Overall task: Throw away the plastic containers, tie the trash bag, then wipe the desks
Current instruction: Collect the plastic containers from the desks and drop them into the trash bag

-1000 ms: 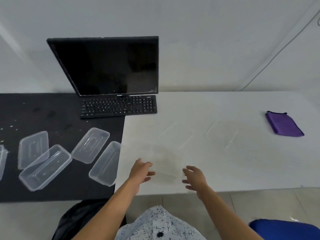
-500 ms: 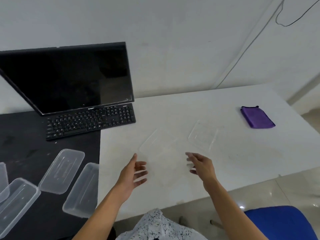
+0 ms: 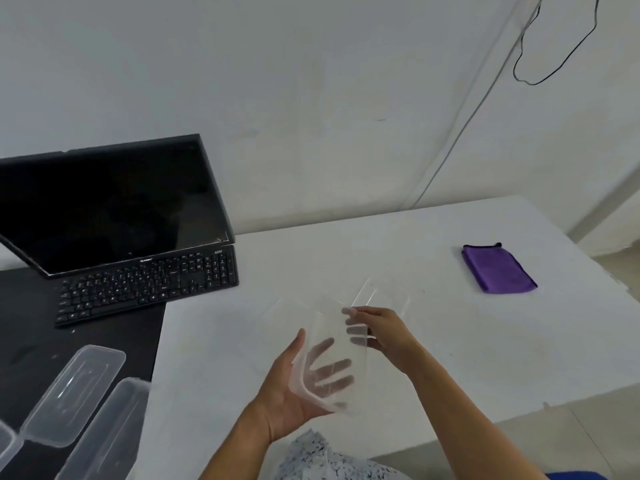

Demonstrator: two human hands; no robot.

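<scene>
Both hands are together on one clear container (image 3: 334,355), which is lifted and tilted above the white desk (image 3: 450,358), at 6 o'clock in the view. The left hand (image 3: 291,393) lies under its near end with the palm up. Its fingers are spread and nearly straight, seen through the plastic, and its thumb stands along the left rim. The right hand (image 3: 381,330) pinches the far end, thumb on top and fingers below.

Just behind the right hand, at 12 o'clock from it, a clear piece (image 3: 381,292) lies on the white desk; I cannot tell if it is a lid or a box. A purple cloth (image 3: 498,268) lies flat at 2 o'clock from the hands, well apart from them.

On the black desk (image 3: 20,323), at 8 o'clock, more containers (image 3: 74,393) lie side by side. A keyboard (image 3: 145,285) is at 10 o'clock, touching the front of a dark monitor (image 3: 114,202). A thin cable (image 3: 554,46) hangs on the wall at 1 o'clock.
</scene>
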